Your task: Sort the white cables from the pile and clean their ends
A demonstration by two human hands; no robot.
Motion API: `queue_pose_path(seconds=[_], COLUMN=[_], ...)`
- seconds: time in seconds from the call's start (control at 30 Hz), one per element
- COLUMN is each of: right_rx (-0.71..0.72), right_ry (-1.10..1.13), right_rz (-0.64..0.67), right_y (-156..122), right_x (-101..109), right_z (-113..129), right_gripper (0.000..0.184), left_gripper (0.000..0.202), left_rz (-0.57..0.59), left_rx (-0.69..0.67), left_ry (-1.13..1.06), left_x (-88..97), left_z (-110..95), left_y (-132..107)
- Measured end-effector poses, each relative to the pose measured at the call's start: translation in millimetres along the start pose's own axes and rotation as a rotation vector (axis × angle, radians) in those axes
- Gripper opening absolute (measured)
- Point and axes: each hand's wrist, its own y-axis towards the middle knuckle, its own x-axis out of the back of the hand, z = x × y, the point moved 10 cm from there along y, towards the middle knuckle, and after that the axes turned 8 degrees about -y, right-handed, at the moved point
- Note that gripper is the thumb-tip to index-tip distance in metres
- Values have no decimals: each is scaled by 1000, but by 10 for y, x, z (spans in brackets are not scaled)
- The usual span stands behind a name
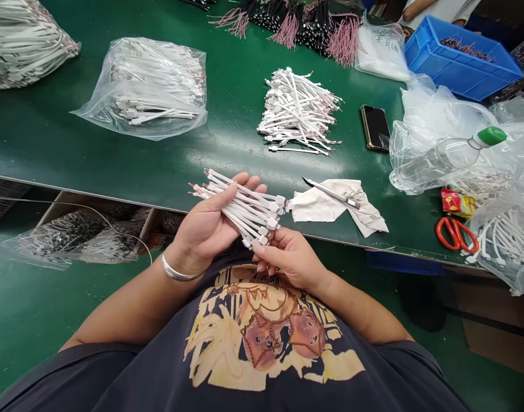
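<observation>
- The left hand (208, 226) holds a bunch of white cables (251, 209) in front of the tummy, by the near edge of the green table (227, 143). The cables lie across the palm, with the thumb clamped over the top and the fingers under them.
- The right hand (296, 258) has its fingertips at the white plugs (261, 236) on the ends of the bunch. I cannot tell if they pinch one.
- The bunch's thin red wire ends (197, 187) poke out on the other side.
- A silver bangle (178, 270) goes around the left wrist.
- Just beside the plugs, a pen (333, 193) lies on a white cloth (316, 207).
- Past the hands, a pile of white cables (298, 109) sits on the table, between a clear bag of cables (159, 83) and a black phone (376, 127).
- Red-handled scissors (455, 233) lie near the table's edge.
</observation>
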Motion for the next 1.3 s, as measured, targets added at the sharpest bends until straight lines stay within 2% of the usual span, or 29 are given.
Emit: queue_pose_path(seconds=[0.13, 0.27, 0.37, 0.5, 0.63, 0.77, 0.93, 1.07, 1.13, 1.17, 1.27, 1.3], right_rx=[21, -19, -72, -138, -93, -49, -24, -29, -81, -118, -173, -167], right_ry=[-4, 11, 81, 288, 306, 223, 172, 158, 165, 173, 232, 268], right_rz=[-28, -5, 45, 159, 103, 59, 27, 8, 54, 96, 230, 265], right_y=[16, 24, 26, 41, 86, 92, 90, 99, 98, 91, 64, 61], right_x=[34, 35, -10, -179, -177, -137, -94, -73, -117, -156, -259, -274], right_z=[7, -71, -136, -159, -119, -113, -102, -107, -172, -219, -315, -323], right_gripper=[25, 26, 28, 34, 23, 23, 24, 25, 28, 30, 42, 49], left_gripper=[27, 24, 21, 20, 20, 20, 19, 21, 20, 21, 22, 23], left_rz=[-17, 16, 46, 117, 152, 182, 139, 116, 162, 213, 430, 524], left_rx=[5, -4, -20, -46, -68, -53, -13, -19, -82, -151, -493, -617], left_ry=[4, 19, 41, 94, 131, 106, 88, 163, 272, 357, 777, 955], left_x=[13, -35, -84, -182, -229, -242, -151, -79, -155, -249, -688, -838], left_z=[-5, -66, -121, -112, -69, -57, -9, -10, -125, -230, -579, -618], left_y=[1, 26, 36, -1, -43, -32, 25, 89, 127, 135, 26, -54])
